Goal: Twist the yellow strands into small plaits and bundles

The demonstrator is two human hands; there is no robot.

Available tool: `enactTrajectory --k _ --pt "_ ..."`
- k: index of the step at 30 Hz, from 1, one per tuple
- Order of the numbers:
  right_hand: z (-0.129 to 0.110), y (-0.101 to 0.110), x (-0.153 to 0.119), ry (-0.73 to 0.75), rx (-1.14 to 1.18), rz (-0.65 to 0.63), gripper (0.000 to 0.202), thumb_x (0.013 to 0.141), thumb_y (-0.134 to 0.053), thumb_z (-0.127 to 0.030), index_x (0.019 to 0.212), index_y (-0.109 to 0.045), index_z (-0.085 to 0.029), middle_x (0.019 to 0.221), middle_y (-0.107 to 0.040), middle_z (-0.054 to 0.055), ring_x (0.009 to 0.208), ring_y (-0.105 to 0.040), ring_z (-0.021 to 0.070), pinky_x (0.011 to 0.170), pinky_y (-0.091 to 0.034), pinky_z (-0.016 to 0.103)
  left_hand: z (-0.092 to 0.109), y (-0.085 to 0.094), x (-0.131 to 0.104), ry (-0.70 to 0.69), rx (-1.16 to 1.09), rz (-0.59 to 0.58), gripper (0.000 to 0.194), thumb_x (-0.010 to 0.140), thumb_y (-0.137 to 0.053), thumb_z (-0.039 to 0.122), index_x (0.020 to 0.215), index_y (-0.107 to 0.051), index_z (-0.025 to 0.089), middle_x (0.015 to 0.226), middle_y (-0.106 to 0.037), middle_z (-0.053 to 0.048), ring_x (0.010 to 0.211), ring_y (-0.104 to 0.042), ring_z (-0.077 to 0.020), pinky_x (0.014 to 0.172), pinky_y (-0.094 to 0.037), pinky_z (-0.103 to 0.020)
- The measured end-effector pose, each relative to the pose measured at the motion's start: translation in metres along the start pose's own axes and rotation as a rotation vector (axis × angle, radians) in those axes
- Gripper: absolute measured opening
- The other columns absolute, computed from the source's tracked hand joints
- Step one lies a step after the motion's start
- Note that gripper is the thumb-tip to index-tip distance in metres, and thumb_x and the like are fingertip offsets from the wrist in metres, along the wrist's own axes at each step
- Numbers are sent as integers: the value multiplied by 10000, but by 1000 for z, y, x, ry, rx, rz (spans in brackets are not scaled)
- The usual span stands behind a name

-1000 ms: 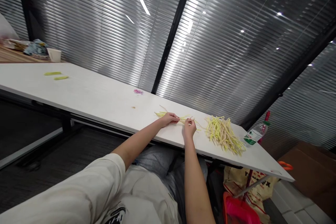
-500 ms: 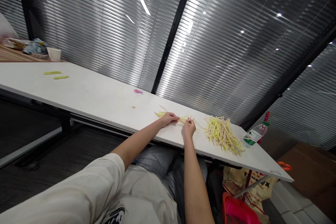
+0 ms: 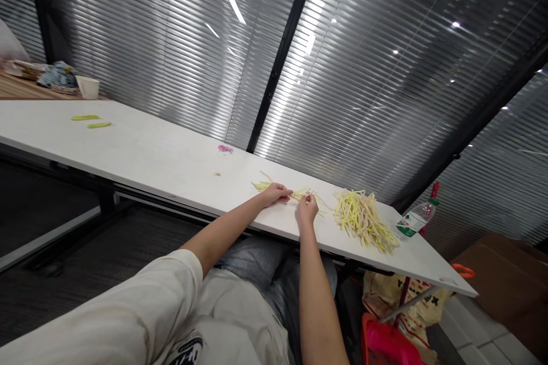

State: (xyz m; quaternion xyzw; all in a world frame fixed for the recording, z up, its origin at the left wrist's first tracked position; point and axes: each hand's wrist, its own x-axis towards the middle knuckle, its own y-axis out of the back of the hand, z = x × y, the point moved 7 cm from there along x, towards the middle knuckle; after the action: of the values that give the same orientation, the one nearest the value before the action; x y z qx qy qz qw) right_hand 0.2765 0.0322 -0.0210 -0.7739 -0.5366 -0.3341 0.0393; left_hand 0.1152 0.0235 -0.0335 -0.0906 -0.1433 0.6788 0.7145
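My left hand point(image 3: 277, 194) is closed around a small bunch of pale yellow strips point(image 3: 260, 186), whose ends stick out to its left. Close beside it, my right hand point(image 3: 308, 208) pinches strips at the other end of the bunch. Which strands lie between its fingertips is too small to tell. A big loose heap of yellow and pale pinkish strips point(image 3: 363, 221) lies on the table just right of my right hand.
The long white table point(image 3: 162, 154) runs under both hands. Two yellow-green bundles point(image 3: 98, 125) lie far left, near a white cup point(image 3: 88, 88). A small pink-purple pile point(image 3: 225, 149) sits at the back edge. A plastic bottle point(image 3: 414, 220) stands behind the heap.
My right hand's fingers have shifted slightly and curled in; the pale strand that stuck up at its fingertips now lies lower. My left hand has stayed in place.
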Motion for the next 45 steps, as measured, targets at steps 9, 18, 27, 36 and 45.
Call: enactTrajectory --k 9,18,27,36,45 --pt "-4 -11 -3 75 -28 -138 377 850 -352 -340 1030 -625 -153 846 -671 93 779 -579 228 724 -405 323 2 -1 -1 -2 -10 11 302 594 -803 275 602 -556 102 543 -599 -11 544 -573 -82 605 -450 -223" --pt "-14 -21 -8 168 37 -276 465 867 -352 -309 1273 -524 -159 1229 -585 114 1116 -535 236 929 -396 365 -1 6 4 -30 -55 13 286 645 -779 287 686 -567 99 574 -619 -28 540 -590 -88 603 -481 -225" --pt "-21 -19 -8 245 75 -268 473 881 -352 -329 1281 -515 -137 1221 -587 130 1116 -537 222 955 -393 361 -2 9 4 -1 -66 41 251 693 -748 262 686 -544 115 571 -617 -23 544 -600 -89 598 -496 -213" --pt "-22 -21 -10 243 95 -304 438 880 -365 -311 1259 -538 -173 1245 -579 99 1128 -538 204 971 -385 351 -3 8 4 1 -78 52 246 702 -739 238 663 -526 120 562 -612 -19 535 -596 -84 588 -490 -200" --pt "-14 -24 -9 206 5 -296 434 875 -372 -315 1240 -554 -168 1146 -633 118 1014 -588 235 872 -424 355 0 6 0 15 -63 58 242 713 -730 241 664 -531 113 553 -605 -16 502 -569 -70 566 -477 -190"
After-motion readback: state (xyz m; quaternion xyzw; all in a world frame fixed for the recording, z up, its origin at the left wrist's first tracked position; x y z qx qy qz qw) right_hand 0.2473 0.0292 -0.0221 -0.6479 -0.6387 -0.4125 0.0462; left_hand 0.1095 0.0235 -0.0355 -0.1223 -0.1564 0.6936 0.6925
